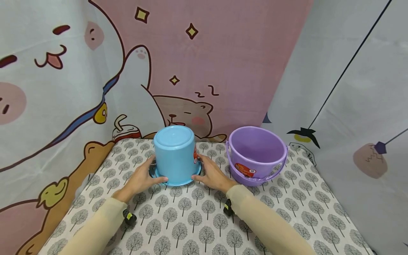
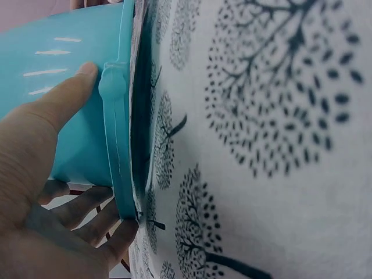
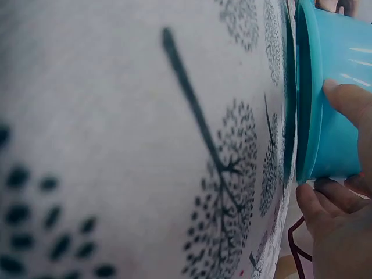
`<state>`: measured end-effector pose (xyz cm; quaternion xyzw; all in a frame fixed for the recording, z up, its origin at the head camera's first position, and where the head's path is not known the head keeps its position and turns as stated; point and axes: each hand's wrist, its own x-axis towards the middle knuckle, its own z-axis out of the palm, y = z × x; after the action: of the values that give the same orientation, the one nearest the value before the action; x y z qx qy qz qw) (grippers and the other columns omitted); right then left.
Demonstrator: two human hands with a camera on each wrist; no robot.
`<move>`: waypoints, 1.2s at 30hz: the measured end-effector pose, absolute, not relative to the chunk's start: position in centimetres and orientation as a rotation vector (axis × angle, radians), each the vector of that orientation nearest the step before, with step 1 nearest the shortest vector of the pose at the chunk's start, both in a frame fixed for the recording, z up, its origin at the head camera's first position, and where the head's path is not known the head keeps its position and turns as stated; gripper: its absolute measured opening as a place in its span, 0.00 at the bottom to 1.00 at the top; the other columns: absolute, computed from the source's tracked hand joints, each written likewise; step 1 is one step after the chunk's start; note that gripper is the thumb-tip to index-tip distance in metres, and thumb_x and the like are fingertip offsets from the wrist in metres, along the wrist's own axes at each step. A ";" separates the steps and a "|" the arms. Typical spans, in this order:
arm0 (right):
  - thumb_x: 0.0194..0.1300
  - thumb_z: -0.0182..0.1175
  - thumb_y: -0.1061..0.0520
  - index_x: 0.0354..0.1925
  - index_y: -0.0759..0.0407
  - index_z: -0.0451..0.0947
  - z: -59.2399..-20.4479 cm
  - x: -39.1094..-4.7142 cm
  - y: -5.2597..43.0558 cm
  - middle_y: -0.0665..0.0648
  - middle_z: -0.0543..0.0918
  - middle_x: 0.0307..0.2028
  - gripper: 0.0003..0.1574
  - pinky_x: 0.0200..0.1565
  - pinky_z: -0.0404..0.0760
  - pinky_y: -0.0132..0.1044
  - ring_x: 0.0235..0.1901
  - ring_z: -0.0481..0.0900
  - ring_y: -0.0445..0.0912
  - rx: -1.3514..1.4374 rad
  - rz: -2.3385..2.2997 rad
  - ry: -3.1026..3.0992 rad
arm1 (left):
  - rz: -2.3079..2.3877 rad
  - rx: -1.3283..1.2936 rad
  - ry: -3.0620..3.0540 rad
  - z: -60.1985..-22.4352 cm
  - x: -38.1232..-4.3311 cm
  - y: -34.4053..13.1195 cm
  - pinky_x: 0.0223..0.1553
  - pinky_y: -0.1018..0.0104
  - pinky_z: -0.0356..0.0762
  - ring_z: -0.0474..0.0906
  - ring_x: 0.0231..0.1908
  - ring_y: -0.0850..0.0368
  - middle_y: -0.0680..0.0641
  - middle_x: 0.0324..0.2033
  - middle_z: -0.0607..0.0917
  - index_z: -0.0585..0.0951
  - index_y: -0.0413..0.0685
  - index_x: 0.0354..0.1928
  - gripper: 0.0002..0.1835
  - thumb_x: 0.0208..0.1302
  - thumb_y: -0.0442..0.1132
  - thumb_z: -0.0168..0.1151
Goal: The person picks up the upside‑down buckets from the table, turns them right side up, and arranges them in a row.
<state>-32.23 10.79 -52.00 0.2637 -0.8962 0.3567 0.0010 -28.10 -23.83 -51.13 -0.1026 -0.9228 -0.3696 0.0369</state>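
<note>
A light blue bucket [image 1: 175, 156] stands upside down on the tree-print cloth, its base upward and its rim at the cloth. My left hand [image 1: 143, 177] grips its left side low down, thumb at the front near the rim and the other fingers round the side. The left wrist view shows that thumb on the wall, beside the bucket's handle [image 2: 116, 145]. On the opposite side my right hand [image 1: 213, 173] holds the bucket the same way. In the right wrist view its thumb presses the wall just above the rim [image 3: 314, 116].
Close to the right of the blue bucket stands an upright purple bucket [image 1: 256, 156], its handle [image 1: 271, 177] hanging down at the front. The cloth-covered table [image 1: 191, 219] ends at a cartoon-print curtain [image 1: 229, 63] behind and on both sides.
</note>
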 end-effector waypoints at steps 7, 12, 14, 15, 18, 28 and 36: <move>0.73 0.83 0.38 0.94 0.58 0.54 -52.1 -31.6 11.6 0.68 0.71 0.86 0.70 0.82 0.83 0.64 0.78 0.82 0.65 0.792 1.168 -2.803 | -1.160 -0.343 -2.801 -50.7 -27.9 -23.4 0.77 0.25 0.84 0.83 0.76 0.26 0.27 0.83 0.77 0.52 0.45 0.96 0.72 0.63 0.61 0.90; 0.72 0.83 0.36 0.94 0.56 0.55 -51.7 -31.3 12.1 0.67 0.70 0.86 0.70 0.80 0.84 0.66 0.76 0.84 0.65 0.802 1.172 -2.782 | -1.186 -0.336 -2.783 -50.5 -27.9 -23.2 0.77 0.25 0.83 0.82 0.76 0.26 0.27 0.82 0.78 0.53 0.45 0.96 0.72 0.63 0.60 0.91; 0.72 0.83 0.35 0.94 0.55 0.55 -51.5 -31.3 12.3 0.67 0.70 0.86 0.71 0.81 0.83 0.66 0.77 0.83 0.64 0.821 1.147 -2.779 | -1.200 -0.327 -2.782 -50.4 -27.8 -23.2 0.78 0.24 0.82 0.82 0.77 0.27 0.28 0.82 0.78 0.53 0.47 0.96 0.72 0.62 0.60 0.91; 0.72 0.83 0.34 0.94 0.55 0.55 -51.4 -31.2 12.4 0.67 0.70 0.87 0.71 0.82 0.82 0.67 0.79 0.82 0.65 0.831 1.138 -2.779 | -1.208 -0.325 -2.782 -50.4 -27.8 -23.2 0.78 0.24 0.82 0.82 0.78 0.27 0.28 0.82 0.78 0.53 0.48 0.96 0.72 0.62 0.59 0.91; 0.68 0.84 0.32 0.95 0.56 0.54 -51.1 -31.2 12.5 0.66 0.70 0.86 0.76 0.83 0.78 0.69 0.82 0.78 0.64 0.859 1.105 -2.769 | -1.239 -0.325 -2.774 -50.2 -27.6 -23.2 0.78 0.23 0.81 0.81 0.78 0.27 0.28 0.83 0.77 0.53 0.50 0.97 0.73 0.62 0.59 0.92; 0.59 0.91 0.35 0.95 0.58 0.53 -50.8 -30.8 12.2 0.66 0.71 0.86 0.85 0.84 0.78 0.67 0.83 0.75 0.65 0.877 1.082 -2.752 | -1.275 -0.302 -2.779 -50.1 -26.9 -23.1 0.79 0.22 0.80 0.79 0.80 0.26 0.30 0.85 0.75 0.50 0.51 0.97 0.74 0.63 0.62 0.90; 0.58 0.90 0.29 0.95 0.56 0.53 -51.1 -30.8 12.1 0.70 0.64 0.90 0.86 0.88 0.65 0.76 0.91 0.61 0.73 0.837 1.042 -2.786 | -1.179 -0.453 -2.801 -50.6 -26.6 -23.6 0.84 0.21 0.70 0.73 0.84 0.24 0.28 0.87 0.69 0.43 0.48 0.97 0.87 0.48 0.57 0.98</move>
<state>-30.79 12.08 -51.06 0.2707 -0.9014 0.3370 0.0257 -26.60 -23.65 -50.62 -0.1475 -0.9110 -0.3836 0.0342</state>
